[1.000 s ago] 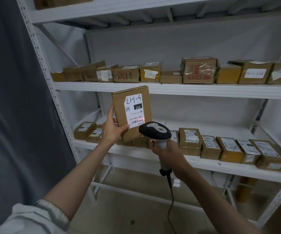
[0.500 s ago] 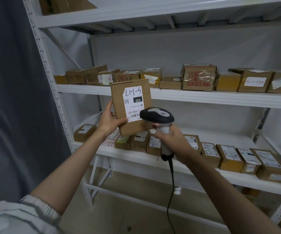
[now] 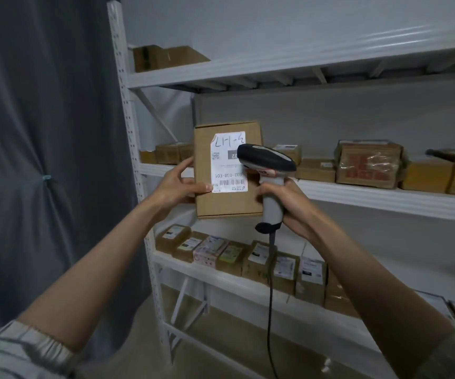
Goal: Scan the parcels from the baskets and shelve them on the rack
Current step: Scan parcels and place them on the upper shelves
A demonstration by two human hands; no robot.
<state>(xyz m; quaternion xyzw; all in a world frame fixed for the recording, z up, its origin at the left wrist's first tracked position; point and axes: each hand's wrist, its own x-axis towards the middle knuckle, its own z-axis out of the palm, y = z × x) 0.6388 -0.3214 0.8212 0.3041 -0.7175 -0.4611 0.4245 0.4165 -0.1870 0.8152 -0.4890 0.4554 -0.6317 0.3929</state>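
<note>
Your left hand (image 3: 178,184) grasps the parcel (image 3: 227,170) by its left edge, thumb on the front beside the label (image 3: 229,162), fingers behind; it stands upright in the air in front of the rack (image 3: 357,195), level with the rack's middle shelf and near its left upright. Your right hand (image 3: 289,203) is wrapped round the handle of the scanner (image 3: 266,170), whose head overlaps the label's right side.

The label reads upside down, with the barcode along its lower edge. No scan line shows on it, so whether it has registered cannot be told. If it has not, back the scanner off from the rack side so the head clears the label, tip it down at the barcode strip and hold the parcel flat to it. Keep your thumb off the code's left end, which it now touches
</note>
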